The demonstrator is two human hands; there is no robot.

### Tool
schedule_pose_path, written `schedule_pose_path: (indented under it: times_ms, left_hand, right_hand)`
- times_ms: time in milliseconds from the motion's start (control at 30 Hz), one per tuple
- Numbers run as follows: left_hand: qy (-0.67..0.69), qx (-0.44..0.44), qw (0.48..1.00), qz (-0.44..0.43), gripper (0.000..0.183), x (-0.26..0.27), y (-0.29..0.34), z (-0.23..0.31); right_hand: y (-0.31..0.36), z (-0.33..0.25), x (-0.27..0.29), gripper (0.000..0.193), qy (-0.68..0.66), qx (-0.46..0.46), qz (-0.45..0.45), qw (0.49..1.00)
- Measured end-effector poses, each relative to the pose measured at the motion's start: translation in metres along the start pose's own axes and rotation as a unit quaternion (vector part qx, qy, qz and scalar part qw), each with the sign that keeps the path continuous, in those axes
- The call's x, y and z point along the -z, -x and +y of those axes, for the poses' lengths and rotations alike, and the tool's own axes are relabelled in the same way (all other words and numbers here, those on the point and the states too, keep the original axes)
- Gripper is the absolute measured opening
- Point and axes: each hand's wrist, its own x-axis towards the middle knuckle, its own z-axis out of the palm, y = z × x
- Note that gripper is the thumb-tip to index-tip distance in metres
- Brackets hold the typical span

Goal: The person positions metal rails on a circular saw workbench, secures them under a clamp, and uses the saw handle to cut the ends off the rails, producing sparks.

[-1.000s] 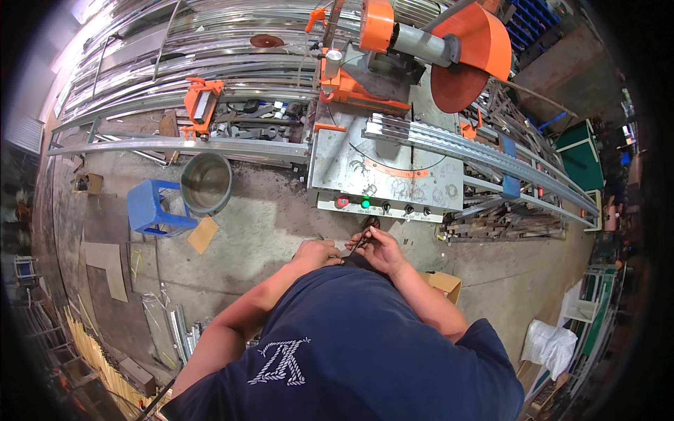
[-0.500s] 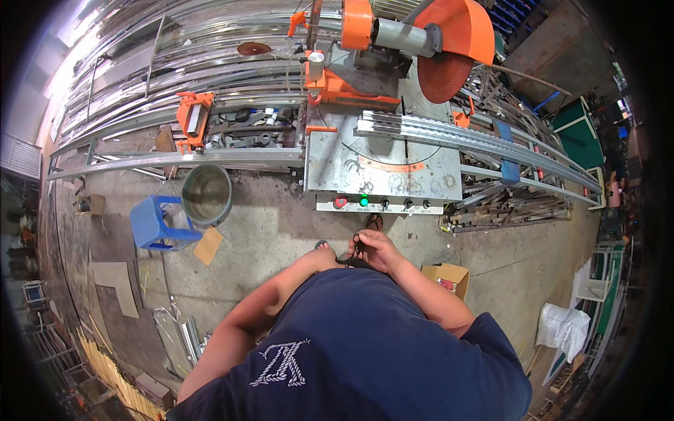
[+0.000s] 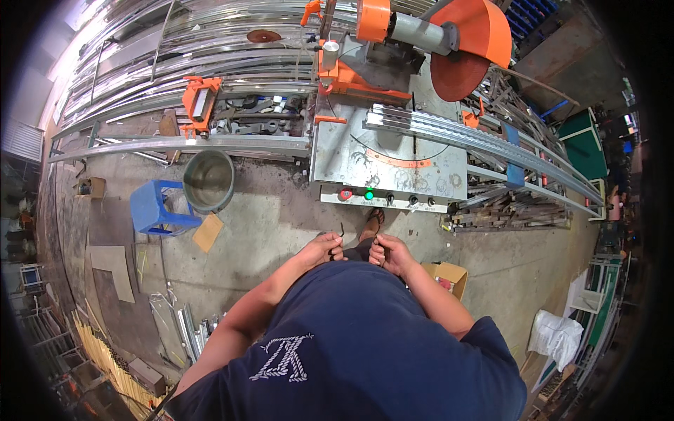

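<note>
My left hand (image 3: 324, 250) is closed in front of my waist, pinching a thin dark cord-like piece (image 3: 342, 229) whose end sticks up past the fingertips. Level with it, a short gap to the right, my right hand (image 3: 392, 253) is closed too; a small dark bit shows at its fingertips, too little to name. Ahead of both stands a cut-off saw with an orange blade guard (image 3: 484, 31) and a reddish-brown disc (image 3: 458, 76). Metal profiles (image 3: 442, 133) lie across its steel table (image 3: 337, 165). The front control panel (image 3: 393, 199) carries a lit green button and a red one.
Left on the floor are a blue plastic stool (image 3: 156, 207), a round grey tub (image 3: 208, 181) and cardboard (image 3: 208, 232). An open carton (image 3: 447, 278) sits close to my right arm. Long metal bars (image 3: 154, 63) fill the back left; offcuts (image 3: 516, 210) pile up at right.
My hands have come apart from near each other, the left further forward and the right slightly to the right. The thin dark piece now shows above the left fingers. The view has shifted slightly.
</note>
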Motion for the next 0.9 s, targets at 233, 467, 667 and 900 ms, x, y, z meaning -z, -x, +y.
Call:
schedule_pose_path:
  times_ms: [233, 467, 667, 900]
  left_hand:
    - [-0.088, -0.014, 0.996, 0.003, 0.012, -0.016, -0.009, 0.001]
    - [-0.104, 0.014, 0.994, 0.013, 0.013, -0.002, -0.003, 0.004]
    - [-0.324, 0.033, 0.945, -0.012, 0.017, -0.007, -0.013, 0.006]
    - [-0.489, 0.041, 0.871, -0.028, 0.027, -0.006, -0.027, 0.003]
  right_hand:
    - [-0.031, -0.004, -0.013, 0.021, 0.066, -0.004, 0.084, 0.994]
    - [-0.003, -0.024, -0.017, 0.022, 0.069, -0.153, 0.041, 0.985]
    - [-0.005, -0.015, -0.015, 0.021, 0.069, -0.092, 0.112, 0.987]
    - [-0.059, -0.008, 0.004, 0.02, 0.491, 0.001, 0.18, 0.852]
